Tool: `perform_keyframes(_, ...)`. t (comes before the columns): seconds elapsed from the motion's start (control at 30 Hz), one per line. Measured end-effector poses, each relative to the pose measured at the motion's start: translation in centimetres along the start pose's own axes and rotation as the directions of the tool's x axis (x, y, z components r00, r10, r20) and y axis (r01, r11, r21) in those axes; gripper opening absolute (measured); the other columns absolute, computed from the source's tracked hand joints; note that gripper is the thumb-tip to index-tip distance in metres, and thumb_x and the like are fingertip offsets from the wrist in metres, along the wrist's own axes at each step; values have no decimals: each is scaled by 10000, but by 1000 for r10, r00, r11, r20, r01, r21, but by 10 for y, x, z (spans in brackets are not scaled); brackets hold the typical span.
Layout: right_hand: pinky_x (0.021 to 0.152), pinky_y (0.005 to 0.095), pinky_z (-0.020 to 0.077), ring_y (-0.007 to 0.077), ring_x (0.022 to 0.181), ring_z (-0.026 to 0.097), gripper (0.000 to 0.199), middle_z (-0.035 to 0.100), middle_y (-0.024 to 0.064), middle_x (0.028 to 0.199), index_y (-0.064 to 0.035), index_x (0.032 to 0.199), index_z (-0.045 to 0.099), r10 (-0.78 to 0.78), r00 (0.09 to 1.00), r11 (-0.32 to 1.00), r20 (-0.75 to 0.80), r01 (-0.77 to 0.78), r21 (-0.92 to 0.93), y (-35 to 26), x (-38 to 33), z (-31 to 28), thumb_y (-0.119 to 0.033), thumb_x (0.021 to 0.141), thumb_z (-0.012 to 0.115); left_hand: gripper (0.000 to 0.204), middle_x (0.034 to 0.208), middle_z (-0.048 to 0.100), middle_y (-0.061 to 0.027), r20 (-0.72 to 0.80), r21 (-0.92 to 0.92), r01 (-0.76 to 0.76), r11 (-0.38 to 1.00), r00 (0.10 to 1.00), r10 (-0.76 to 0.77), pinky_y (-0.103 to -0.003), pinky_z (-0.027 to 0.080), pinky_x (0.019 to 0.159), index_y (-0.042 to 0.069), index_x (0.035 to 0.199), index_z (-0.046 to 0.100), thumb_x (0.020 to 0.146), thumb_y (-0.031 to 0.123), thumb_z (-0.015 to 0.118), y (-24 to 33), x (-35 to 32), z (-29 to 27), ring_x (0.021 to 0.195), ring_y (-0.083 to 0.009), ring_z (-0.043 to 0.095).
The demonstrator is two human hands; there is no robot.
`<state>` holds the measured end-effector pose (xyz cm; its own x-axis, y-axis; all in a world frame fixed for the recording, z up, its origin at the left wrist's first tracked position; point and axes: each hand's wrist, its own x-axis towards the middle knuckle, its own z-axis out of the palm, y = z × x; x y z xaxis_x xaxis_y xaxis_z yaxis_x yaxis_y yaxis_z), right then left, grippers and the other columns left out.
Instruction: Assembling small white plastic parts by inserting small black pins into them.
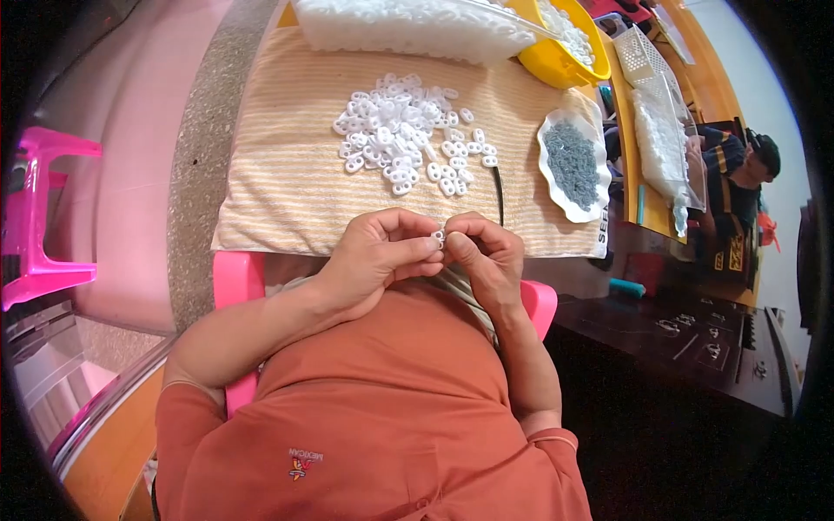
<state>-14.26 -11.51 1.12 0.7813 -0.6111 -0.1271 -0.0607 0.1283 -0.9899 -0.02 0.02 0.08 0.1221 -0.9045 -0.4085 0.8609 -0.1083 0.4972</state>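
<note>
One white piece [439,235] is in work, between the two hands, just at the near edge of the cloth-covered desk [287,174]. Much seems left: a large pile of white two-holed pieces [395,130] lies loose around the middle of the desk, and the see-through container [408,48] along the far edge and the yellow basin [556,71] at the far right corner hold many more. A smaller scatter lies at the right side of the pile, above a black strip [499,195]; which pieces are finished, I cannot tell from here. Near the right edge, the wavy white dish [578,214] holds plenty of small grey bits [571,163]. The left hand [378,256] has its thumb and forefinger clamped on the white piece. The fingers of the right hand [488,265] are pinched together at its right side and seem to touch it; whether they grip some small bit, I cannot see.
</note>
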Motion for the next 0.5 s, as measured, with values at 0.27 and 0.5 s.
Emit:
perform_keyframes(0.27, 681, 209, 470, 91, 747, 557, 118, 612, 56, 899, 46, 932, 624, 23, 1000, 1000, 5, -23, 20, 2, 0, 0, -68, 904, 607, 145, 934, 638, -60, 3, 11, -13, 1000, 1000, 13, -276, 573, 764, 12, 1012, 596, 873, 40, 629, -3, 1, -3, 828, -130, 642)
perform_keyframes(0.5, 692, 209, 476, 91, 758, 575, 119, 622, 53, 910, 44, 946, 622, 20, 1000, 999, 6, -20, 39, 5, -1, 0, -66, 913, 593, 143, 927, 648, -67, -3, 0, -22, 1000, 1000, 22, -281, 575, 764, 10, 1011, 597, 872, 31, 626, -5, 2, -5, 826, -137, 647)
